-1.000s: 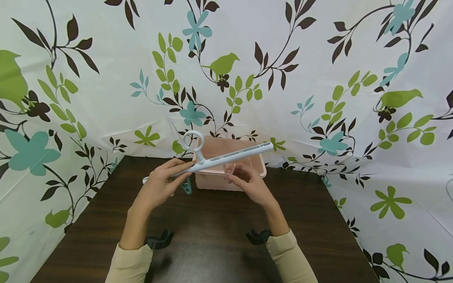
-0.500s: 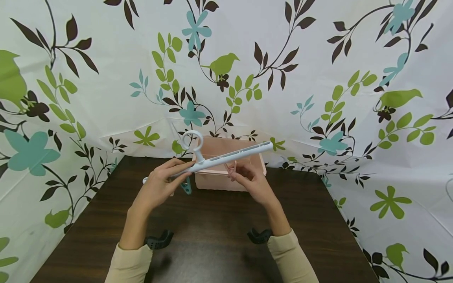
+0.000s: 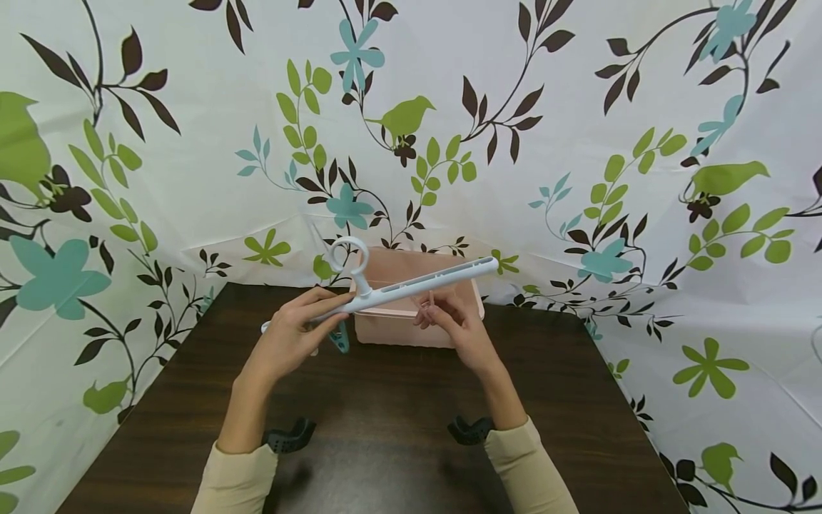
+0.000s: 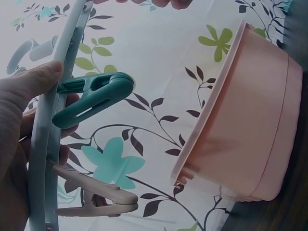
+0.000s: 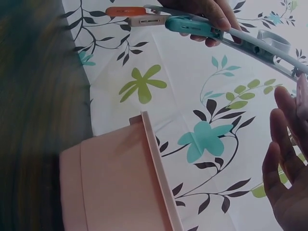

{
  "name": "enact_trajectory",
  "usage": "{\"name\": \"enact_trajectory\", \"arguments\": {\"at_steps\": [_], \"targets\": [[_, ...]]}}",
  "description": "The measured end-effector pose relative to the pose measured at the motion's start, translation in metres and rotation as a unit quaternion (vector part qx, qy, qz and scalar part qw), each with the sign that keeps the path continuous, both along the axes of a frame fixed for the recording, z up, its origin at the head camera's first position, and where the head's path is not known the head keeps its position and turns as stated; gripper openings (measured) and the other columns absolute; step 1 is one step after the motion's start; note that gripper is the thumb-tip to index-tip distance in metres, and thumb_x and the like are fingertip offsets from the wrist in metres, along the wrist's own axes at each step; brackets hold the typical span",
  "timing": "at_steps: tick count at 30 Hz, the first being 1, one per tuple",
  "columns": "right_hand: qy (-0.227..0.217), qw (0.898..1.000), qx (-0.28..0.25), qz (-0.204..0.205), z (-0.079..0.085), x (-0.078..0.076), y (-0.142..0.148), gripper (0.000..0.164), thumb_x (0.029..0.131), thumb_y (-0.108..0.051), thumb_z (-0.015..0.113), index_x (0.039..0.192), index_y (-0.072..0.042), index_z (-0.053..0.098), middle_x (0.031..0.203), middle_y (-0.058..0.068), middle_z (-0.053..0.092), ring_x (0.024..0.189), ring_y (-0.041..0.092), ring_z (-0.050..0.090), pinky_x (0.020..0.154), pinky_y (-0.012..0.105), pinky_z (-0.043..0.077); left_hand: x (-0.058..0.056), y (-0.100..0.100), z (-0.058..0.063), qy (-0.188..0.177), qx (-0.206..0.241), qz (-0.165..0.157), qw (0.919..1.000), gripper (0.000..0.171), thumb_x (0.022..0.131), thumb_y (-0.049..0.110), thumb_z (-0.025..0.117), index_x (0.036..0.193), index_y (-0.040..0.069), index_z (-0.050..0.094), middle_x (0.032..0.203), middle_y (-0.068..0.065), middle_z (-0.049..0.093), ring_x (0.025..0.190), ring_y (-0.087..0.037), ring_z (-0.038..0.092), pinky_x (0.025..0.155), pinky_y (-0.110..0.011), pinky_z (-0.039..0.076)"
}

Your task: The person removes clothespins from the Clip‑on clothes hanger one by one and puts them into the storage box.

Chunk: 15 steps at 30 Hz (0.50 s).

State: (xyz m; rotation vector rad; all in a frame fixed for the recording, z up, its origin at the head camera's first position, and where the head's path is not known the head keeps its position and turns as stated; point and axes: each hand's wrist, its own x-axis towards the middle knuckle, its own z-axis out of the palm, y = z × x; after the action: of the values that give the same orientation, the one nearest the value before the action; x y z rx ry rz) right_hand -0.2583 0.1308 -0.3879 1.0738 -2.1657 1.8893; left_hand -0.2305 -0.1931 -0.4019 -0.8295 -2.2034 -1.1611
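My left hand [image 3: 289,335] grips a pale blue clip hanger [image 3: 430,283] near its middle, just left of the ring hook. The bar tilts up toward the right, above the pink bin. From its underside hang a teal clip [image 4: 96,96] and a beige clip [image 4: 98,196]; an orange clip [image 5: 126,11] shows at the far end in the right wrist view. Under the bar's right half, my right hand [image 3: 464,332] pinches a pink clip [image 5: 302,98] between thumb and fingers, its tip close to the bar. Fingers hide much of this clip in the head view.
A pink plastic bin [image 3: 401,333] stands at the back of the dark wooden table [image 3: 385,400], right behind the hands. A white cloth with leaves, flowers and birds [image 3: 212,143] hangs behind and on both sides. Black straps [image 3: 290,437] sit at both wrists.
The right hand has turned the pink clip more upright and shifted it slightly right along the bar. The left hand and hanger have stayed almost in place.
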Motion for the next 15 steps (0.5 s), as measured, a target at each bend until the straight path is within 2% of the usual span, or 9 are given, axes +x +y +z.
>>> {"name": "enact_trajectory", "arguments": {"at_steps": [6,10,15], "targets": [[0.007,1.000,-0.027,0.013,0.0006,0.0003,-0.0037,0.022,0.115,-0.008,0.045,0.126,0.007,0.058,0.095,0.008,0.068,0.091,0.013,0.069,0.085,0.030,0.060,-0.0005,0.0002,0.0014,0.001,-0.006,0.003,1.0000,0.049,0.095,0.003,0.081,0.140,0.020,0.074,0.112,0.004,0.068,0.056,-0.001,0.050,0.051,-0.019,0.045],[-0.002,0.999,-0.045,0.018,-0.0002,-0.0004,-0.0061,0.024,0.118,-0.012,0.039,0.124,0.005,0.055,0.091,0.003,0.061,0.084,0.013,0.062,0.082,0.027,0.058,-0.0013,-0.0001,0.0001,-0.002,-0.006,-0.001,1.0000,0.049,0.095,0.002,0.081,0.140,0.020,0.075,0.111,0.004,0.068,0.055,-0.002,0.049,0.051,-0.020,0.045],[0.000,0.999,-0.053,0.011,-0.0016,-0.0011,-0.0080,0.027,0.119,-0.016,0.038,0.119,0.006,0.054,0.084,0.005,0.052,0.077,0.014,0.054,0.076,0.026,0.053,-0.0024,-0.0005,-0.0019,0.008,-0.001,-0.006,1.0000,0.048,0.094,0.000,0.081,0.138,0.020,0.076,0.108,0.004,0.068,0.056,-0.004,0.049,0.051,-0.024,0.045]]}}
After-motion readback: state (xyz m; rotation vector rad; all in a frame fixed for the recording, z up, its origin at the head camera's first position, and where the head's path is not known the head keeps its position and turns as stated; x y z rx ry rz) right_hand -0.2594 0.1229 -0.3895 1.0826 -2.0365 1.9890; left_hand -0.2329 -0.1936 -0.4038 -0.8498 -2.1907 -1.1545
